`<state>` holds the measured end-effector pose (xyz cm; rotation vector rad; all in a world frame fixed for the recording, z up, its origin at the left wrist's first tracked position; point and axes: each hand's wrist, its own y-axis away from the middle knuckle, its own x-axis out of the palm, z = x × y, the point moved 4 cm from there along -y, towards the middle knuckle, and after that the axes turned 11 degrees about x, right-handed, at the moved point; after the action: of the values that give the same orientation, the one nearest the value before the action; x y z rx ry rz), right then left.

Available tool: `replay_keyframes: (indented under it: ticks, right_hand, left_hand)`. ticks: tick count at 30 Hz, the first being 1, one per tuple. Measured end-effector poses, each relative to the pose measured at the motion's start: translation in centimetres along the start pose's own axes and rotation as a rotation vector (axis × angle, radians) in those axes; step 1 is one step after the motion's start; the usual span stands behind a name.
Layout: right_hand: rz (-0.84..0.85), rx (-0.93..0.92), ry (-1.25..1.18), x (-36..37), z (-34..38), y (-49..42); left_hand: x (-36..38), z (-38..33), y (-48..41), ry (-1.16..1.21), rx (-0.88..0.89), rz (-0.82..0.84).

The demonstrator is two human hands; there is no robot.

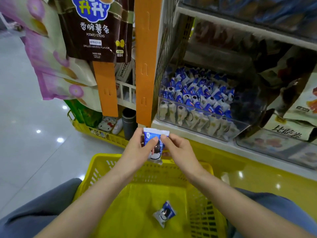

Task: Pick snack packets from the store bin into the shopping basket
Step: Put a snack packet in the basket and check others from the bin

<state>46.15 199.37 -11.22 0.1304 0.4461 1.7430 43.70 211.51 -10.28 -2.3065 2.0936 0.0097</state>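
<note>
Above yellow basket point(106, 157): left hand point(137, 149), right hand point(179, 150) pinch packet point(156, 151) together; long axis upright, blue end up.

Printed on the brown bag point(96, 31) at eleven o'clock: "香脆薯条", "POTATO STICKS", "GRILLED WAGYU FLAVOR". Toward twelve from those, "升升" in blue.

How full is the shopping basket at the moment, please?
Nearly empty: one snack packet lies on the basket floor; the left hand and right hand hold a second packet above its far rim.

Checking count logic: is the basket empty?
No, a packet lies on the basket floor, apart from the held packet.
</note>
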Motion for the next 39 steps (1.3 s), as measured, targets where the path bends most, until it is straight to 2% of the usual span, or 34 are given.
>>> replay_keyframes:
  ticks: [2, 6, 11, 16, 21, 23, 25, 28, 30, 32, 37, 39]
  right_hand:
    - [-0.013, -0.017, 0.037, 0.0, 0.1, -0.1]
    - [-0.032, -0.123, 0.276, 0.3, 0.1, 0.1]
    - [0.007, -0.121, 0.254, 1.0, -0.3, 0.4]
    - [-0.028, -0.239, 0.358, 0.6, 0.0, 0.7]
    - [-0.051, -0.351, 0.548, 0.6, 0.1, 1.0]
    - [-0.049, -0.315, 0.529, 0.4, -0.1, 0.8]
    - [-0.075, -0.217, 0.408, -0.1, -0.3, 0.3]
    - [-0.088, -0.034, 0.121, -1.0, -0.6, -0.1]
    - [-0.026, 0.061, -0.074, -1.2, -0.7, 0.1]
    - [0.031, 0.101, -0.167, -1.0, -0.8, 0.5]
    - [0.143, 0.129, 0.096, -0.9, -1.0, 1.1]
    - [0.174, 0.131, 0.117, -0.8, -1.1, 1.1]
  left_hand:
    - [-0.1, 0.4, 0.0, 0.027, -0.014, -0.010]
    - [-0.4, 1.0, 0.1, 0.025, -0.026, -0.051]
    - [-0.4, 1.3, 0.4, -0.001, -0.004, -0.062]
    - [-0.3, 2.5, 1.0, 0.002, -0.084, -0.130]
    - [0.1, 3.3, 1.7, 0.158, -0.198, -0.164]
    - [0.4, 3.6, 1.9, 0.226, -0.280, -0.158]
    - [0.6, 3.7, 2.1, 0.211, -0.323, -0.095]
    - [0.6, 3.3, 2.3, 0.123, -0.270, 0.007]
    - [0.1, 3.0, 2.3, 0.115, -0.203, -0.037]
    - [-0.7, 2.8, 2.2, 0.121, -0.145, -0.122]
    - [-2.4, 2.8, 2.5, 0.035, -0.069, -0.160]
    - [-2.6, 2.9, 2.7, 0.031, -0.066, -0.162]
